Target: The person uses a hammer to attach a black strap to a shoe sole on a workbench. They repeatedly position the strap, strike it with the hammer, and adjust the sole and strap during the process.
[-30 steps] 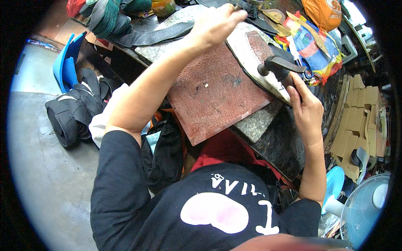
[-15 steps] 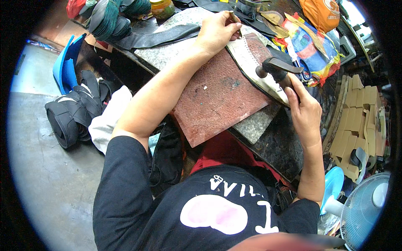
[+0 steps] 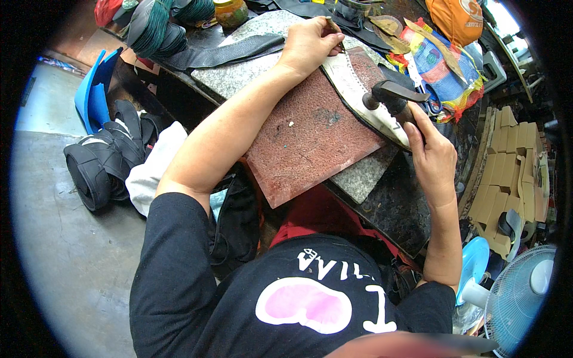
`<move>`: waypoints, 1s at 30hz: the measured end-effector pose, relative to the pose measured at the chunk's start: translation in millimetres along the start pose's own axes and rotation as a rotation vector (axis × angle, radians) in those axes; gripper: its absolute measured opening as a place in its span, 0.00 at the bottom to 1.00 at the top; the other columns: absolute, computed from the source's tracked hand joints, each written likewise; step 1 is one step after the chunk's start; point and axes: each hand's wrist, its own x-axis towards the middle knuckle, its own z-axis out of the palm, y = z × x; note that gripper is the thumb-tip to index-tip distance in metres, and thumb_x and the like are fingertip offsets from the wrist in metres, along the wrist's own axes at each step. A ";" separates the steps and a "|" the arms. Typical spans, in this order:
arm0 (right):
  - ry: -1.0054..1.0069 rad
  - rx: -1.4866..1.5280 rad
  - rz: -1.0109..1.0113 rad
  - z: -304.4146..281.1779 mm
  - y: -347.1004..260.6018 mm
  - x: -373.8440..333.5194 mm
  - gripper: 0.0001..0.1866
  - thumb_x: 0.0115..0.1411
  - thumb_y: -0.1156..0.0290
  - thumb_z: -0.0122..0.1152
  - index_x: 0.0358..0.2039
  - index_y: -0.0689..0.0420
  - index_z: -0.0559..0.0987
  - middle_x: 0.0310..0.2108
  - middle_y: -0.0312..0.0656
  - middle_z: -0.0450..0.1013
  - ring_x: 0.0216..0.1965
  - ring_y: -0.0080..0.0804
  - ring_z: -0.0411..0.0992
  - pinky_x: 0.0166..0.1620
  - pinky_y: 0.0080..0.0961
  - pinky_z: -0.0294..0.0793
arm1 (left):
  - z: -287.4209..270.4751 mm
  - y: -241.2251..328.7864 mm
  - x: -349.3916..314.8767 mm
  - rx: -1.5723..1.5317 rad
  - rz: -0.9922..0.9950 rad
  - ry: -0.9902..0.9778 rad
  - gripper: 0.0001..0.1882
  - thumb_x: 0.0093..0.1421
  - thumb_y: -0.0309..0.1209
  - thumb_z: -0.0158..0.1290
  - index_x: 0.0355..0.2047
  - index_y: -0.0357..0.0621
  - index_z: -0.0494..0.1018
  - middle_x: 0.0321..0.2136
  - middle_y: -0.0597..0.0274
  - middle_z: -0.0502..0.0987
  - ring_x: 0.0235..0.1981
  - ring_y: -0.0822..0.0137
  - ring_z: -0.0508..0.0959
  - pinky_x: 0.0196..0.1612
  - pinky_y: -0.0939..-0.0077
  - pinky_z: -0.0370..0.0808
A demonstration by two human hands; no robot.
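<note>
My left hand (image 3: 311, 45) is closed at the far end of a long curved white strip (image 3: 353, 83), pinching a short, thin brownish rod (image 3: 330, 24) upright between thumb and fingers. The rod's lower tip meets the strip, though its exact kind is hard to make out. A row of small marks runs along the strip, and its edge is dark. In my right hand (image 3: 434, 152) is a hammer (image 3: 394, 98), gripped by the handle, its dark head over the strip's near part. The strip lies on a reddish-brown board (image 3: 310, 143), partly past its right edge.
Beneath the board is a speckled stone slab (image 3: 367, 176) on a dark table. Black leather strips (image 3: 239, 51) and teal thread spools (image 3: 156, 33) lie at the far left. Blue-handled scissors (image 3: 434, 101) and a colourful woven bag (image 3: 444, 65) sit at the right. A fan (image 3: 519, 298) stands at lower right.
</note>
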 end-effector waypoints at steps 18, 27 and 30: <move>0.124 0.080 0.018 -15.8 -23.1 80.7 0.20 0.66 0.49 0.54 0.57 0.35 0.76 0.37 0.50 0.79 0.39 0.53 0.78 0.40 0.42 0.77 | 13.6 7.3 -5.7 0.546 0.512 0.059 0.06 0.59 0.28 0.56 0.36 0.41 0.75 0.29 0.47 0.79 0.32 0.47 0.80 0.36 0.61 0.77; 0.002 -0.039 0.003 13.2 -10.9 8.5 0.20 0.65 0.55 0.56 0.57 0.38 0.75 0.38 0.47 0.79 0.36 0.48 0.79 0.37 0.40 0.78 | 6.6 -1.9 -3.4 0.152 0.103 0.057 0.08 0.64 0.28 0.54 0.39 0.35 0.75 0.29 0.51 0.81 0.30 0.63 0.84 0.34 0.72 0.81; 0.014 -0.052 -0.009 18.8 -11.3 5.8 0.20 0.65 0.56 0.56 0.57 0.39 0.75 0.39 0.46 0.79 0.37 0.48 0.79 0.37 0.39 0.78 | 2.7 -7.3 1.0 -0.486 -0.267 0.109 0.10 0.67 0.28 0.52 0.41 0.30 0.73 0.34 0.49 0.80 0.32 0.63 0.83 0.38 0.76 0.84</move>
